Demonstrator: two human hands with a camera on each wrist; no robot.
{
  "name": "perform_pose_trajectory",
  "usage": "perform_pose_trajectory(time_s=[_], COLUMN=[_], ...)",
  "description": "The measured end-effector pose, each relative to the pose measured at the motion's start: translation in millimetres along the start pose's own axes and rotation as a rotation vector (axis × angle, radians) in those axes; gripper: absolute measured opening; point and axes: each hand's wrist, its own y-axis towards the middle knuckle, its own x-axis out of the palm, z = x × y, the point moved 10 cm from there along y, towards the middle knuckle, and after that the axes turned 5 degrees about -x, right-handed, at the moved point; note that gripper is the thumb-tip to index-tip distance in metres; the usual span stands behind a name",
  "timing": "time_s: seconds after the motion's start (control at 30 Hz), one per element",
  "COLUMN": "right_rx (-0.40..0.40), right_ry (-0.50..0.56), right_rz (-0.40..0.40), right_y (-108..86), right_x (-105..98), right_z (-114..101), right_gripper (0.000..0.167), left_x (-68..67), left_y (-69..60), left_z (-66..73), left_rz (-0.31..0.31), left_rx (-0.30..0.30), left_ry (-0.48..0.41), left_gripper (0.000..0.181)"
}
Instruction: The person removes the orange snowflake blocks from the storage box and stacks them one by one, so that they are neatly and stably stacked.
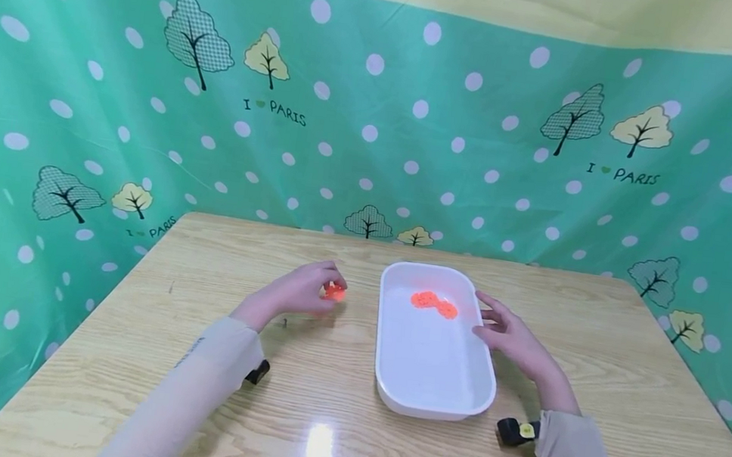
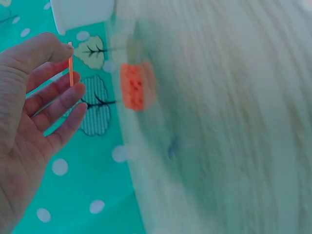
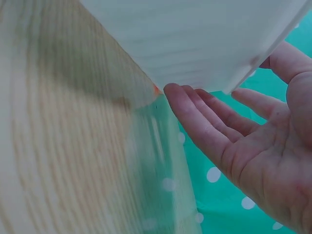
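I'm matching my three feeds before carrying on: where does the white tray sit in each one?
Head: right of centre, the whole white tray, with the right hand at its right side.
Left wrist: top left, part of the white tray, cut off by the upper edge.
Right wrist: across the top, the white tray from outside, cut off above.
Shared landmark: the green dotted cloth.

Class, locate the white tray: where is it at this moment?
In the head view, the white tray stands on the wooden table, just right of centre, between the left hand and the right hand, which is at its right edge.
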Motion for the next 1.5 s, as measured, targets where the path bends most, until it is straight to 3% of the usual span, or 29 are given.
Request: perform_pose_trajectory(time_s=[0.33,0.63,1.27,1.5], right_rx=[0.000,-0.002,0.005,0.018], right_ry=[0.010,0.023,0.021,0.001], right_rz=[-0.001,-0.006,-0.015,-0.004], right_y=[0.4,1.1,0.7,1.5], right_x=[-2,0,0,1], right_z=[3,3,-2,3], right_gripper=[0.071,0.069,0.068,0.068], left_x=[3.3,12.2,18.0,14.4], left_y=[-7.3,-8.7,-7.8,-6.6], left_z=[-19.6,-26.6,-30.4,-24.3], left_rz=[-0.012,-0.036,-0.042,-0.026], left_rx=[-0.058,-0.059,-0.036,-0.037], left_ry=[0.005,0.076,0.094,0.097], left_gripper=[0.027,0.027,0.025,0.026])
